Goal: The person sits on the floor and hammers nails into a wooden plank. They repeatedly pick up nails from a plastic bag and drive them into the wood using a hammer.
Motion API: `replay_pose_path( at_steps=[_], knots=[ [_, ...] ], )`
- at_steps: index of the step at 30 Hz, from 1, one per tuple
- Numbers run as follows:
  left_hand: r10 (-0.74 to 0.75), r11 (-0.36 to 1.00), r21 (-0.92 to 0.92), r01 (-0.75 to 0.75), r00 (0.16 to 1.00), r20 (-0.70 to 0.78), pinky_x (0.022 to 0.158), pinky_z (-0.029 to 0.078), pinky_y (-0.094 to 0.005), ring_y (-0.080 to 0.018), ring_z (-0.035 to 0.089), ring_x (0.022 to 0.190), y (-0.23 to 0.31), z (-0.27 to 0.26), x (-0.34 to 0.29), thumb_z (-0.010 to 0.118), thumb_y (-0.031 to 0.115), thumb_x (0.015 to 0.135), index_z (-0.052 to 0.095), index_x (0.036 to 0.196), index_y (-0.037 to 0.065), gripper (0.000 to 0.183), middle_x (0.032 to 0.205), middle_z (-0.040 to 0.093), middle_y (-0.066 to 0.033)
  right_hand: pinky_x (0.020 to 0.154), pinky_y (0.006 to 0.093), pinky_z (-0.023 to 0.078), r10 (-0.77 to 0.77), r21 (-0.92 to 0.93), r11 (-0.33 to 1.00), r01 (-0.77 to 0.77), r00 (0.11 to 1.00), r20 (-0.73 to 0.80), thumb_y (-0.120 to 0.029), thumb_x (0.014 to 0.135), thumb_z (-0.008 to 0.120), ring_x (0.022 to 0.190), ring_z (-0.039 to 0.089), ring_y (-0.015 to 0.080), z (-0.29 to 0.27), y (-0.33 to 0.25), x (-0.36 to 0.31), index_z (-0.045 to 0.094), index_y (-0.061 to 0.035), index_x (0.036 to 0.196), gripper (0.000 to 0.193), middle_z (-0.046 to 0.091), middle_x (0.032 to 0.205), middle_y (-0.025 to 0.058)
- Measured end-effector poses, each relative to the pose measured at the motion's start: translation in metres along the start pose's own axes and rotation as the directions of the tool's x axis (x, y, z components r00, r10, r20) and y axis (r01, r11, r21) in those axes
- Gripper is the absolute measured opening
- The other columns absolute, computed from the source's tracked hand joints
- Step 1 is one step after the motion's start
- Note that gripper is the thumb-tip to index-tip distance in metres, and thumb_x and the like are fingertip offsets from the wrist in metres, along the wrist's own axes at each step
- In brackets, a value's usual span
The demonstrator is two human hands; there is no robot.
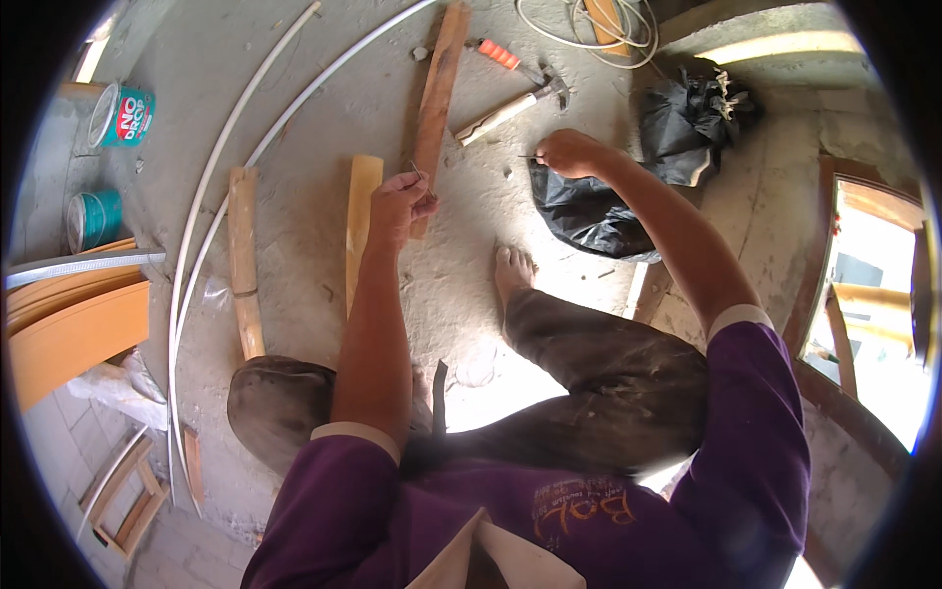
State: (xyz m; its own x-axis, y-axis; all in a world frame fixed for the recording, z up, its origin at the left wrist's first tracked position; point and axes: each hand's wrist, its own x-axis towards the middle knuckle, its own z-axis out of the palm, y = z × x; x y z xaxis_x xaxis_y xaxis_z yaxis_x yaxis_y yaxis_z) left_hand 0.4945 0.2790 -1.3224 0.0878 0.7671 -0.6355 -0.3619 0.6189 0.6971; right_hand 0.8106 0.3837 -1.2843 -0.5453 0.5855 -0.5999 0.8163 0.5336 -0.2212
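My left hand is closed in a pinch over the lower end of a reddish-brown wooden plank. A thin, nail-like piece sticks up from its fingertips; whether it is a nail or wire I cannot tell. My right hand is also pinched, held away to the right above a black plastic sheet. Another thin, dark, pin-like piece pokes out of its fingers to the left. Between and beyond my hands lies a claw hammer with a wooden handle, beside a red-handled tool.
A pale wooden strip and a bamboo length lie left. White pipes curve past two teal buckets and orange boards. A black bag and coiled cable are at far right. My bare foot rests mid-floor.
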Motion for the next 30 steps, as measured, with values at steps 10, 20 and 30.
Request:
replay_pose_path(
  at_steps=[10, 20, 30],
  knots=[
    [0.326, 0.938, 0.153, -0.31, 0.94, -0.098, 0.067, 0.049, -0.0253, -0.0136, 0.063, 0.075, -0.011, 0.022, 0.001, 0.074, 0.006, 0.077, 0.066, 0.096, -0.002, 0.022, 0.087, 0.067, -0.007, 0.088, 0.0426, 0.052, 0.375, 0.072, 0.925, -0.372, 0.927, -0.022, -0.017, 0.08, 0.058, 0.099, 0.066, 0.0369, 0.041, -0.044, 0.068, 0.072, 0.0002, 0.092, 0.025, 0.068, 0.102, 0.0231],
    [0.215, 0.949, 0.291, -0.118, 0.919, -0.329, 0.062, 0.05, -0.024, -0.0109, 0.062, 0.069, -0.027, -0.04, -0.004, 0.07, 0.005, 0.077, 0.068, 0.097, -0.004, 0.022, 0.086, 0.07, -0.0085, 0.088, 0.0375, 0.052, 0.753, 0.802, 0.072, -0.593, 0.56, 0.346, -0.053, 0.089, 0.053, 0.105, 0.066, 0.0287, 0.012, -0.06, 0.131, 0.068, -0.0043, 0.111, 0.055, 0.068, 0.112, 0.0154],
    [0.19, 0.958, 0.271, -0.097, 0.921, -0.342, 0.059, 0.049, -0.0241, -0.0106, 0.062, 0.065, -0.024, -0.037, -0.009, 0.07, 0.01, 0.078, 0.068, 0.092, -0.003, 0.019, 0.076, 0.068, -0.0077, 0.047, 0.0338, 0.047, 0.75, 0.959, -0.092, -0.267, 0.615, 0.243, -0.03, 0.075, 0.069, 0.044, 0.047, 0.0197, 0.087, 0.047, 0.116, 0.063, -0.0081, 0.079, 0.023, 0.053, 0.067, 0.0059]
  ],
)
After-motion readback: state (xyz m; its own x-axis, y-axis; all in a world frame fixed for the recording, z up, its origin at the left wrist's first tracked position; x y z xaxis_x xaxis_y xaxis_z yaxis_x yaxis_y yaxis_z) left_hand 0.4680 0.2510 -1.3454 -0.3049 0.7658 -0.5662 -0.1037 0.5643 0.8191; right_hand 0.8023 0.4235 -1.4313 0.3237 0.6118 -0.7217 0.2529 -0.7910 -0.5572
